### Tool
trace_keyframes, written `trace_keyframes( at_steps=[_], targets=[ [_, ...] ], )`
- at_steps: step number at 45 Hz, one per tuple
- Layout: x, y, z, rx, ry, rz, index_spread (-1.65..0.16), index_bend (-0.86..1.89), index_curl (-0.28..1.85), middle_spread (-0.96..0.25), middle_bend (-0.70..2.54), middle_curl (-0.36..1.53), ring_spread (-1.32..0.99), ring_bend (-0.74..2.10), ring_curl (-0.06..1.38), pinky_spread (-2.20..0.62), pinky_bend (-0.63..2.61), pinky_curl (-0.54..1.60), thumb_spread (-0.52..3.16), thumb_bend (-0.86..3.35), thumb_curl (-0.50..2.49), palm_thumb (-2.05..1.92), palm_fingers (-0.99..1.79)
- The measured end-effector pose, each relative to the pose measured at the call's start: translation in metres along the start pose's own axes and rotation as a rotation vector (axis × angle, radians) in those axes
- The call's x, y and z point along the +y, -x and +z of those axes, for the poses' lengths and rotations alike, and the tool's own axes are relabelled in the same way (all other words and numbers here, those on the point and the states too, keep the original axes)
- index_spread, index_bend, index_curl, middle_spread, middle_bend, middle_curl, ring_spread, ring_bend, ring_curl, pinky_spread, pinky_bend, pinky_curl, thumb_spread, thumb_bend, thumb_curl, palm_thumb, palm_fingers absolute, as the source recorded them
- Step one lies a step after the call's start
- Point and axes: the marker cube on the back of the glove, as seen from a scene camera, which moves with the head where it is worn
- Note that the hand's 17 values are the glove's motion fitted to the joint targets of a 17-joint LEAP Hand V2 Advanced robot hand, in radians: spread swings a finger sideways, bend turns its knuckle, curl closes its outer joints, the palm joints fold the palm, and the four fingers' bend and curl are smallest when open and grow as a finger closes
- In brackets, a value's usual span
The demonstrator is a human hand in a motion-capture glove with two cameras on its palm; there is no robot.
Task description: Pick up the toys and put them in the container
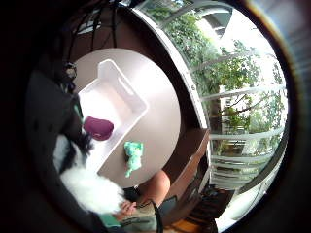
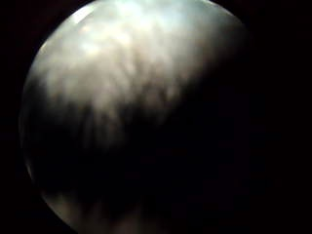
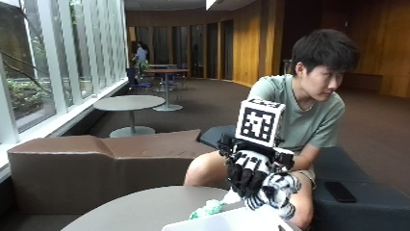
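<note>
Transport step, I judge: gloved right hand point(image 3: 259, 180) clutches a black-and-white plush toy point(image 3: 276, 192) above the white container point(image 3: 224, 222); next, lower and release.

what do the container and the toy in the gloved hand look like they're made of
Container: seems to be white moulded plastic, with smooth walls, rounded corners and a cut-out handle slot. Toy gripped by the gloved right hand: looks like plush fabric, black and white, with fluffy pile showing in the little finger side palm view.
</note>
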Motion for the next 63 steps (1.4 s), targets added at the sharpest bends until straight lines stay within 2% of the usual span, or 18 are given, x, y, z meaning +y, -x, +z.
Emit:
trace_keyframes(
  at_steps=[1,5,6,7,9,10,12,13,15,21,26,41,47,54,59,63],
  targets=[
    [-0.001,0.001,0.003,0.001,0.009,0.013,-0.36,0.68,0.93,-0.26,1.02,0.75,-0.39,1.16,0.74,-0.26,1.18,0.51,0.5,0.03,1.08,0.59,0.68],
    [-0.004,0.002,0.015,0.028,0.082,0.035,-0.34,0.47,0.9,-0.28,0.9,0.72,-0.37,1.22,0.75,-0.26,1.23,0.53,0.63,0.03,1.05,0.59,0.41],
    [-0.003,0.002,0.019,0.042,0.129,0.041,-0.35,0.5,0.92,-0.29,0.92,0.73,-0.37,1.22,0.74,-0.26,1.24,0.53,0.63,0.03,1.05,0.6,0.5],
    [-0.003,0.001,0.024,0.06,0.187,0.046,-0.34,0.38,0.86,-0.29,0.84,0.7,-0.37,1.22,0.74,-0.26,1.21,0.51,0.71,0.01,1.03,0.56,0.3],
    [-0.001,0.001,0.032,0.107,0.314,0.041,-0.32,0.32,0.85,-0.29,0.82,0.71,-0.36,1.21,0.74,-0.25,1.19,0.52,0.82,-0.01,1.0,0.5,0.14],
    [-0.001,0.0,0.035,0.134,0.369,0.03,-0.3,0.2,0.82,-0.26,0.72,0.67,-0.36,1.15,0.73,-0.21,1.21,0.53,0.87,-0.02,0.98,0.47,-0.16],
    [0.001,-0.001,0.038,0.187,0.441,0.001,-0.28,0.14,0.79,-0.24,0.66,0.66,-0.35,1.11,0.73,-0.18,1.22,0.52,0.95,-0.02,0.95,0.44,-0.2],
    [0.003,-0.002,0.039,0.208,0.456,-0.012,-0.26,0.1,0.74,-0.17,0.52,0.6,-0.3,0.95,0.68,-0.13,1.23,0.51,0.98,-0.03,0.92,0.42,-0.5],
    [0.007,-0.005,0.039,0.229,0.457,-0.027,-0.23,0.07,0.67,-0.11,0.39,0.56,-0.25,0.82,0.65,-0.09,1.21,0.48,1.05,-0.02,0.89,0.4,-0.53],
    [0.019,-0.024,0.026,0.153,0.412,-0.038,-0.18,0.03,0.54,-0.02,0.21,0.48,-0.17,0.57,0.55,-0.02,1.13,0.44,1.17,-0.04,0.77,0.3,-0.44],
    [0.031,-0.052,0.011,0.113,0.388,-0.028,-0.16,0.02,0.45,0.01,0.17,0.46,-0.12,0.45,0.5,0.02,1.06,0.41,1.24,-0.05,0.68,0.17,-0.36],
    [0.11,-0.168,-0.009,0.15,0.375,-0.019,-0.16,0.04,0.29,0.02,0.16,0.41,-0.06,0.35,0.46,0.04,0.93,0.36,1.33,-0.02,0.5,0.01,-0.25],
    [0.162,-0.202,0.025,0.185,0.407,-0.077,-0.16,0.05,0.25,0.02,0.17,0.4,-0.05,0.36,0.46,0.04,0.88,0.34,1.35,-0.02,0.46,-0.01,-0.22],
    [0.204,-0.219,0.094,0.066,0.473,-0.104,-0.17,0.06,0.22,0.0,0.17,0.39,-0.04,0.35,0.46,0.03,0.85,0.33,1.36,-0.02,0.42,-0.01,-0.21],
    [0.199,-0.209,0.132,-0.05,0.504,-0.034,-0.17,0.06,0.2,0.0,0.17,0.38,-0.04,0.35,0.46,0.03,0.85,0.33,1.35,-0.03,0.39,-0.03,-0.2],
    [0.218,-0.212,0.176,-0.088,0.52,0.067,-0.16,0.04,0.18,-0.01,0.15,0.37,-0.04,0.38,0.46,0.03,0.9,0.35,1.33,-0.04,0.36,-0.05,-0.17]
  ],
)
